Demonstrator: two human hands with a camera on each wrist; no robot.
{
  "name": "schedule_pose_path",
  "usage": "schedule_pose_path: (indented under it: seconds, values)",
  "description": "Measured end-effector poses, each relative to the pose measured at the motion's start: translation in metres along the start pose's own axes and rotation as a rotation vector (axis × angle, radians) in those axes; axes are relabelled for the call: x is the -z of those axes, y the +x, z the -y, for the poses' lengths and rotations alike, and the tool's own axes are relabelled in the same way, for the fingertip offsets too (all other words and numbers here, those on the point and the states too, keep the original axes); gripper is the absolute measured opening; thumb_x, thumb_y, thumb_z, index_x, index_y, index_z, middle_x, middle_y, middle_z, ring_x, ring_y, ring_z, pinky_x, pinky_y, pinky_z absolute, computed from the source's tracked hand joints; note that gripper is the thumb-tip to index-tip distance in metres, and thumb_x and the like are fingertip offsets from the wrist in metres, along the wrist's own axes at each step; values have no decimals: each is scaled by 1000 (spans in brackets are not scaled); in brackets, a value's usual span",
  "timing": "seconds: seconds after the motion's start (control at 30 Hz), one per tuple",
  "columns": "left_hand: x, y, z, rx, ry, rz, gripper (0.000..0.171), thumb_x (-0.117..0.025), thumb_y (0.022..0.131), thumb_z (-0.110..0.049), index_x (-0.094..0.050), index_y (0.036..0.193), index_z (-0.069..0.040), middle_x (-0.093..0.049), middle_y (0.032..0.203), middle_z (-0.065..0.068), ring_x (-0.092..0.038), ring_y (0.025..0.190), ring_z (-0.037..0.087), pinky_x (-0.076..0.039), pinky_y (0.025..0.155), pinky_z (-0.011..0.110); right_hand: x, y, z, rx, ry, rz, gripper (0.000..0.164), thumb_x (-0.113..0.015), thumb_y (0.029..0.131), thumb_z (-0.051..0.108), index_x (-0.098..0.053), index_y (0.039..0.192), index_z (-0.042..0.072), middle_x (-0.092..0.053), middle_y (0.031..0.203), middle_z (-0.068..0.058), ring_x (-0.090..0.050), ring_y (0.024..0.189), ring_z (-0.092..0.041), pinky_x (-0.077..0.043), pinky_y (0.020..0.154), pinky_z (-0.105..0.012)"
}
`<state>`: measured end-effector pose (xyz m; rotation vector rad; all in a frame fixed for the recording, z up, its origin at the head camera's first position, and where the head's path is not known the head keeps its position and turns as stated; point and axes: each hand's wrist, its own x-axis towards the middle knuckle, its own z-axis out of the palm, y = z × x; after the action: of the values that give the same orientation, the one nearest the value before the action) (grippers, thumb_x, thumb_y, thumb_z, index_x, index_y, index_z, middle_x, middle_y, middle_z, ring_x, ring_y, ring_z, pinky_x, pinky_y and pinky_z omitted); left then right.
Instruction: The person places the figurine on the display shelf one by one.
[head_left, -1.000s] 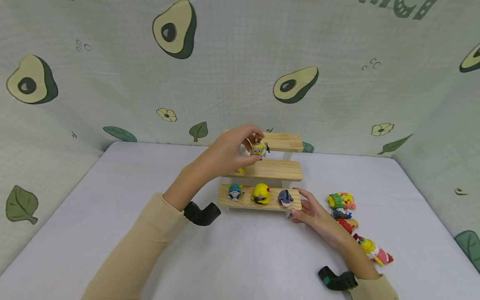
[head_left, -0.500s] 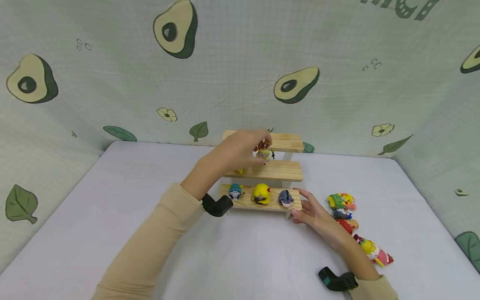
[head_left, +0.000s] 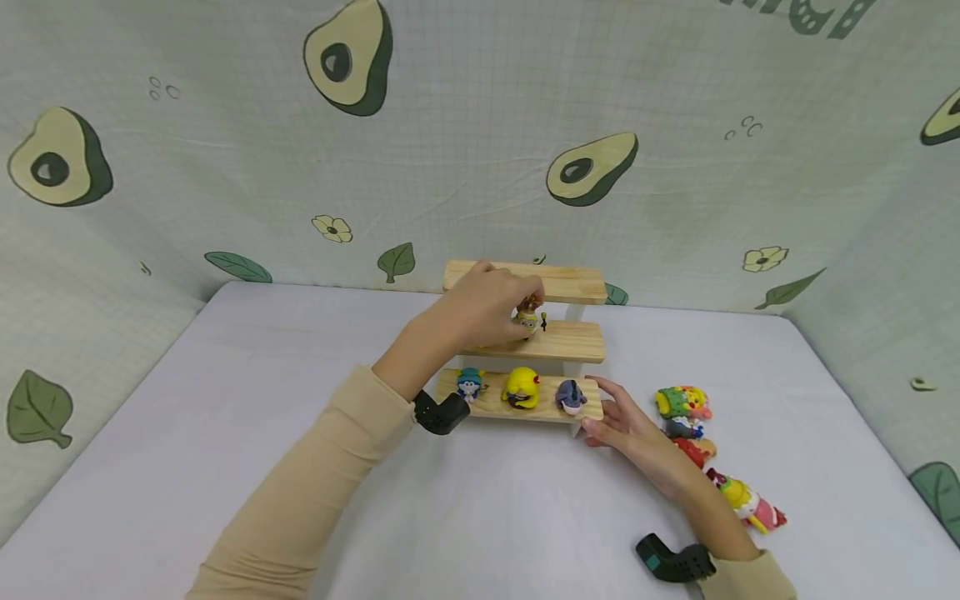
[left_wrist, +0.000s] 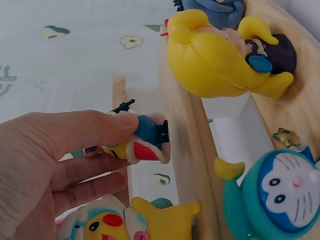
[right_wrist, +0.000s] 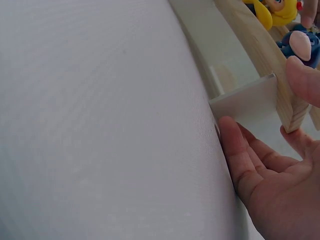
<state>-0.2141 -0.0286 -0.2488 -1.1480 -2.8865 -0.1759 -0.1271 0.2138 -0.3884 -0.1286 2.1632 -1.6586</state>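
A three-tier wooden display stand [head_left: 576,342] stands at the table's middle. Thumb and fingers of my left hand [head_left: 483,307] pinch a small Minion figurine [head_left: 529,323] with a crown, upright over the middle tier. In the left wrist view its dark feet sit right at the board, its red-and-white cape [left_wrist: 147,151] showing. A yellow figurine in a white hood [left_wrist: 167,220] stands beside it, covered by my hand in the head view. My right hand [head_left: 633,429] grips the right end of the bottom tier, thumb on the edge [right_wrist: 292,102].
On the bottom tier stand a teal-hooded figurine [head_left: 470,384], a yellow-haired figurine [head_left: 521,388] and a blue-grey donkey figurine [head_left: 571,397]. Several colourful figurines [head_left: 682,402] lie on the white table to the right, one [head_left: 746,500] near my right forearm. Avocado-print cloth [head_left: 480,167] hangs behind.
My left hand has moved right and down with the Minion figurine, from in front of the top tier to the middle tier. The right hand stays on the stand.
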Motion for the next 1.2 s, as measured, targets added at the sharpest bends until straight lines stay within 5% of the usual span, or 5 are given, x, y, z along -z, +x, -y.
schedule_pose_path:
  seconds: [1.2]
  values:
    - [-7, -5, 1, 7, 24, -8, 23, -60, 86, -30, -60, 107, -23, -60, 92, -9, -51, 89, 13, -32, 91, 39, 0, 0, 1, 9, 9, 5, 68, -56, 93, 27, -14, 147, 21, -41, 135, -22, -53, 108, -24, -50, 86, -30]
